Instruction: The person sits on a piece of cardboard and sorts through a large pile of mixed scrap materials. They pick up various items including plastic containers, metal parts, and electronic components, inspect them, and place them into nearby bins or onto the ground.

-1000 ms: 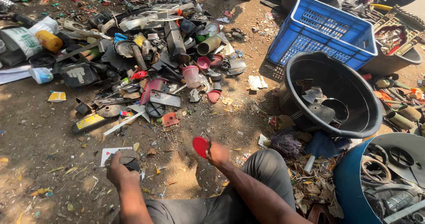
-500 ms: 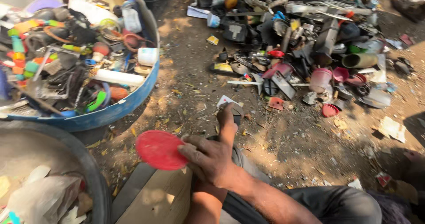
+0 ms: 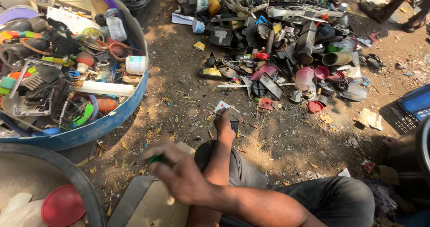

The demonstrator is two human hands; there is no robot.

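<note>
My left hand (image 3: 225, 123) reaches forward over my knee to the dirt and grips a small dark flat piece (image 3: 234, 125); a white and red card (image 3: 222, 106) lies at its fingertips. My right hand (image 3: 179, 175) crosses in front of my left arm, blurred by motion, fingers loosely curled. A small green bit (image 3: 156, 159) shows at its fingertips; whether the hand holds it I cannot tell. A round red lid (image 3: 62, 205) lies inside the black tub (image 3: 87, 189) at the lower left, apart from both hands.
A blue tub (image 3: 127, 108) full of mixed plastic and metal scrap stands at the left. A wide heap of scrap, with a pink cup (image 3: 304, 78), spreads across the dirt ahead. A flat board (image 3: 156, 207) lies by my leg. A blue crate (image 3: 416, 102) is at the right edge.
My view swung left. My right hand carried the red lid left across my body; the lid now lies in the black tub and the hand is away from it. My left hand stayed on the ground.
</note>
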